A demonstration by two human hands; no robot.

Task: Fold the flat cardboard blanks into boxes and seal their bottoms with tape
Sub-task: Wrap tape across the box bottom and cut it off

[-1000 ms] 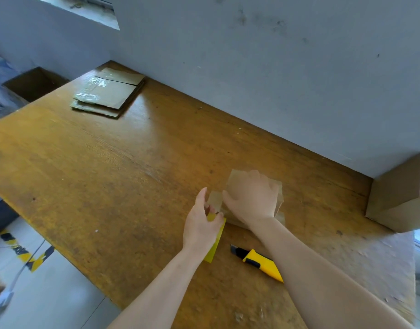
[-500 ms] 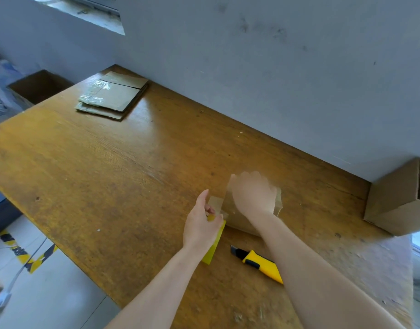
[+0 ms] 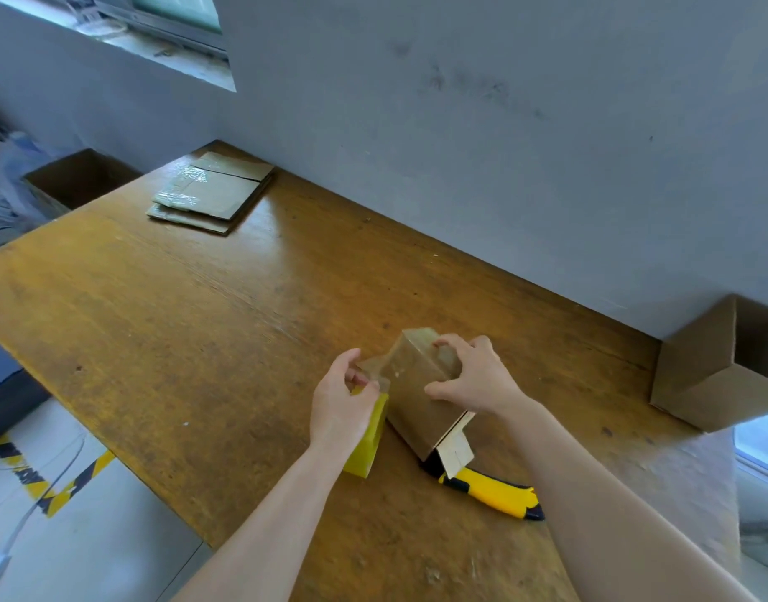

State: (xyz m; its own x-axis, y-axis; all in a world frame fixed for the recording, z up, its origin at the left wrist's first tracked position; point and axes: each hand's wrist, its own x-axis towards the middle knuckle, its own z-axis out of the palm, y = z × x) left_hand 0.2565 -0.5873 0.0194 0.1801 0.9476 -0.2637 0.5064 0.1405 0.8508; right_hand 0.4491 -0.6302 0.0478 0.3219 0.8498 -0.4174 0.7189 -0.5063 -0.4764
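The small cardboard box (image 3: pixel 410 384) lay tilted on its side near the front middle of the wooden table (image 3: pixel 199 341), its far end glossy with clear tape and a loose flap at its near end resting over the black tip of a yellow utility knife (image 3: pixel 493 495). The right hand (image 3: pixel 475 380) gripped the box from above - fingers curled over the top edge, thumb pressed on the near side. Just to the left, touching the box, the left hand (image 3: pixel 341 399) was curled round a yellow tape dispenser (image 3: pixel 367 445) that stood on the table; whether its fingertips also pinched the tape could not be told. A stack of flat blanks (image 3: pixel 212 191) sat well apart in the far left corner against the grey wall (image 3: pixel 503 145). At the right edge an open folded box (image 3: pixel 712 375) lay by the wall, and another open carton (image 3: pixel 76 180) stood beyond the table's left end.
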